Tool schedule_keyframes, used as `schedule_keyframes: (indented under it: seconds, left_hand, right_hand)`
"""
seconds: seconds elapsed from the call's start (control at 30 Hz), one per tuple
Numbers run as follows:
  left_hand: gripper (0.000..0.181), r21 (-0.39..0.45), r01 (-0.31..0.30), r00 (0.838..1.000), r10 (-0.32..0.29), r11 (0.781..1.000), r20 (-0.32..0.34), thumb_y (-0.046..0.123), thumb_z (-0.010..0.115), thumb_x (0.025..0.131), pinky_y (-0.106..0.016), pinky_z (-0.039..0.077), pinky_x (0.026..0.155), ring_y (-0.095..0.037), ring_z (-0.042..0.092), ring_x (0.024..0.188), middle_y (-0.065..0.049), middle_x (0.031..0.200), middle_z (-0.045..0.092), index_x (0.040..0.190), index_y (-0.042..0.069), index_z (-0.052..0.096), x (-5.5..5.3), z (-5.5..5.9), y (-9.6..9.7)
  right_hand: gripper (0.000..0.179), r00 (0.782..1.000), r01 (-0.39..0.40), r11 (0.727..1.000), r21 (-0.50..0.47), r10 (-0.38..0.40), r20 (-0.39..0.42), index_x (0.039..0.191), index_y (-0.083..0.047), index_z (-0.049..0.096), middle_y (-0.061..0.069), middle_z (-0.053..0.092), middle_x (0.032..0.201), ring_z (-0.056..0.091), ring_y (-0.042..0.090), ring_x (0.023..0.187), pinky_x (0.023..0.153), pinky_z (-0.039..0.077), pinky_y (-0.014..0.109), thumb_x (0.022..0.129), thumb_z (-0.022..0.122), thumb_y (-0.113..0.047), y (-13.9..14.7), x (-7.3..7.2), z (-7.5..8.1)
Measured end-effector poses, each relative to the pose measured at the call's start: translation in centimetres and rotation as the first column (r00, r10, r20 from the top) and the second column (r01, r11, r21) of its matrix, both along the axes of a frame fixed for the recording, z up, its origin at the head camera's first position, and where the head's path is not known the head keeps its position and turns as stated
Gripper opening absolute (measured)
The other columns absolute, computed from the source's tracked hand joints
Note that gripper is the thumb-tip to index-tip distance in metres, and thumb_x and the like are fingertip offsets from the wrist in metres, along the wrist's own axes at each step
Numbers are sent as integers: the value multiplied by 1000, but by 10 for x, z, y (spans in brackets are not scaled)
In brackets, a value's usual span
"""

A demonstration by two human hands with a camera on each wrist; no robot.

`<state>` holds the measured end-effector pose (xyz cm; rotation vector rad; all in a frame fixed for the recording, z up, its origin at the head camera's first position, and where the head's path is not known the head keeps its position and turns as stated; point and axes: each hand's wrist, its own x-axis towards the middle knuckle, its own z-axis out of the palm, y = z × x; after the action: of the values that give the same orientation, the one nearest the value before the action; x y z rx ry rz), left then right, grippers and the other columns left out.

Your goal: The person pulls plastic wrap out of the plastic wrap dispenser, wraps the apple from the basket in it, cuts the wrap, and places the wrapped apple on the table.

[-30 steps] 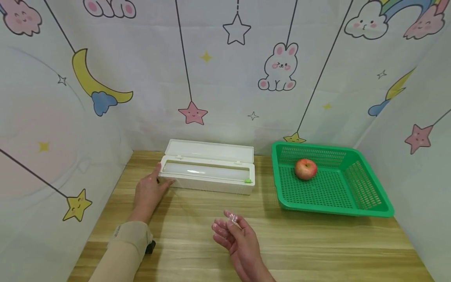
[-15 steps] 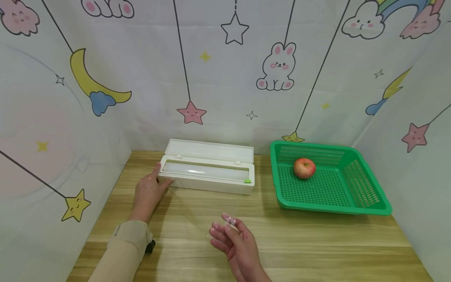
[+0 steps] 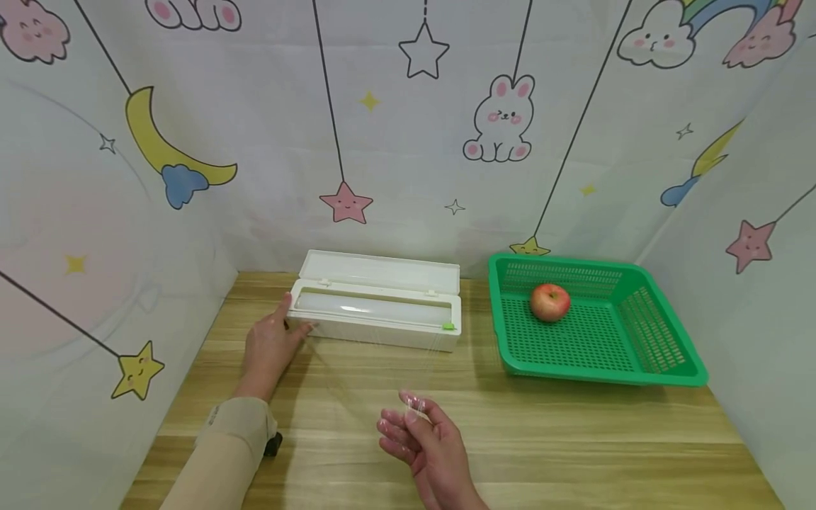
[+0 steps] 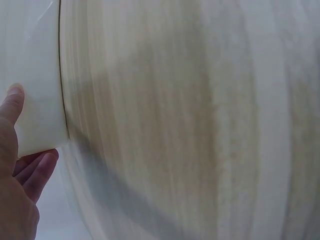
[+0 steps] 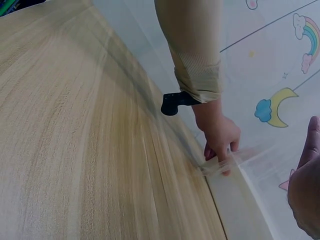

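Note:
A white cling film dispenser (image 3: 382, 334) stands at the back of the table, its lid (image 3: 382, 273) raised and a roll (image 3: 357, 307) inside. My left hand (image 3: 269, 350) grips the box's left end, thumb on the front face; the left wrist view shows fingers (image 4: 40, 175) round the end of the box (image 4: 42, 110). Nearer the front, my right hand (image 3: 436, 443) pinches the cling film (image 3: 416, 405) between thumb and index finger, other fingers spread loosely. The clear sheet stretches from the box to this hand; in the right wrist view the film (image 5: 255, 152) shows as a sheer veil.
A green plastic basket (image 3: 574, 375) with one red apple (image 3: 550, 303) in it stands to the right of the dispenser. A small green slider (image 3: 449, 326) sits at the box's right front edge. Printed cloth walls (image 3: 408, 142) close off the back and sides of the wooden table (image 3: 574, 439).
My right hand has drawn slightly toward the front and left with the cling film pinched in it. The left hand keeps its grip on the dispenser.

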<state>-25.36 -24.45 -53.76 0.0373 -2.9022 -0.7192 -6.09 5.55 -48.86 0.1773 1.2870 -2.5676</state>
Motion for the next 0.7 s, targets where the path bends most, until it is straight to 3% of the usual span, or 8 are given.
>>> schedule_keyframes:
  seconds: [0.23,0.47,0.7]
  left_hand:
    - [87,-14,5,1000,-5,1000,-10,47,73,101,-65,52,100,-56,64,113,-39,121,66,165,3,34,-1,-1,0]
    - [90,-23,10,999,-11,1000,-51,48,76,98,-64,55,92,-53,67,102,-34,106,70,163,0,37,-1,-3,0]
    - [89,-17,3,999,-4,1000,-46,48,75,99,-65,54,94,-55,66,107,-40,114,67,163,1,37,-1,-2,1]
  right_hand:
    - [33,999,-16,1000,21,15,30,141,0,55,10,80,114,78,20,107,96,62,39,110,57,-10,0,4,-2]
    - [43,995,-14,998,62,8,99,148,4,50,18,78,118,79,23,105,94,63,41,109,59,-11,-1,6,-4]
    - [40,991,-20,998,60,12,134,147,2,52,20,77,121,78,25,107,94,62,43,110,58,-11,-1,8,0]
